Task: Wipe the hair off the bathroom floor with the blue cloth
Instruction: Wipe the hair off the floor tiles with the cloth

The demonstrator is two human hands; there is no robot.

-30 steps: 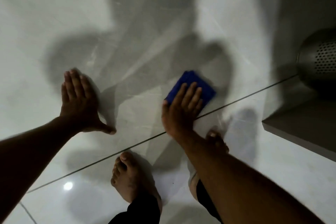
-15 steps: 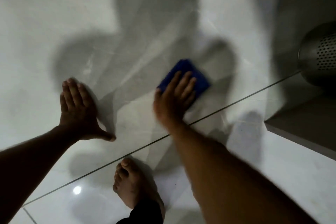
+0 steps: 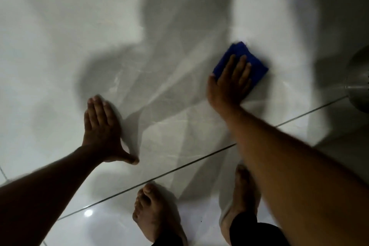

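Observation:
A folded blue cloth [image 3: 242,54] lies flat on the glossy pale tile floor [image 3: 159,66], right of centre. My right hand [image 3: 229,84] presses down on its near half with fingers spread over it. My left hand [image 3: 101,128] rests palm-down on the floor to the left, fingers together and thumb out, holding nothing. No hair is distinguishable on the tiles; the picture is dim and slightly blurred.
My two bare feet [image 3: 155,213] stand on the tile at the bottom, just behind a dark grout line [image 3: 179,168]. A perforated metal bin [image 3: 359,82] sits at the right edge. Large shadows of my body cover the middle of the floor.
My right hand has slid the blue cloth to the right and a little farther away. My left hand has stayed planted on the floor. The view has shifted, so the bin sits nearer the right edge.

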